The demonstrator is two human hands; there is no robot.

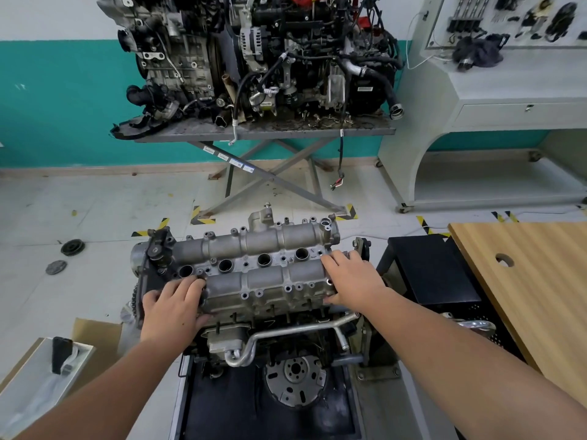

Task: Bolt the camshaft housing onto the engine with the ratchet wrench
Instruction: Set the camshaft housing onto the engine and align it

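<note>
Fingers (190,285) of the left hand (173,308) curl over the near left end of the camshaft housing (254,271), thumb pressed to its near face; the right hand (352,281) grips the right end the same way. That housing is dull grey cast metal, ribbed, with four round dark holes in a row, and sits atop the engine (286,354) on a black stand. A bent silver pipe (295,331) crosses the engine's near side. Far off, a second engine (254,58) rests on a scissor table (270,131). A wooden board (524,281) lies right. No writing is legible.
</note>
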